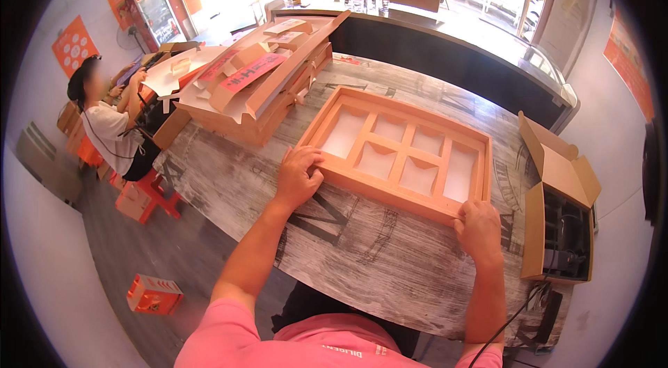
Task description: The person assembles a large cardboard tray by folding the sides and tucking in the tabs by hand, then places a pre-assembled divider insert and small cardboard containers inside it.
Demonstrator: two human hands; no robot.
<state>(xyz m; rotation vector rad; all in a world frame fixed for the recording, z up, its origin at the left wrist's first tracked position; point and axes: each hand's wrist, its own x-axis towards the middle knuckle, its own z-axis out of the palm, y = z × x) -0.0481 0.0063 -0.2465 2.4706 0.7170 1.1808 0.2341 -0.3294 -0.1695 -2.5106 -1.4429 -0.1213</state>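
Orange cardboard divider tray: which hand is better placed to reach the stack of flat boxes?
Probably left. The left hand grips the orange cardboard divider tray at its near-left corner, beside the stack of flat boxes; the right hand holds the far corner.

A shallow orange cardboard tray (398,153) lies flat at the centre of the frame on a grey wood-grain counter (362,256), turned at a slant so its long near edge runs from middle left down to lower right. Thin orange dividers split its pale inside into six open compartments: a tall one at each end and four smaller ones in two rows between them. All compartments show bare. Its raised rim is square and intact all round.
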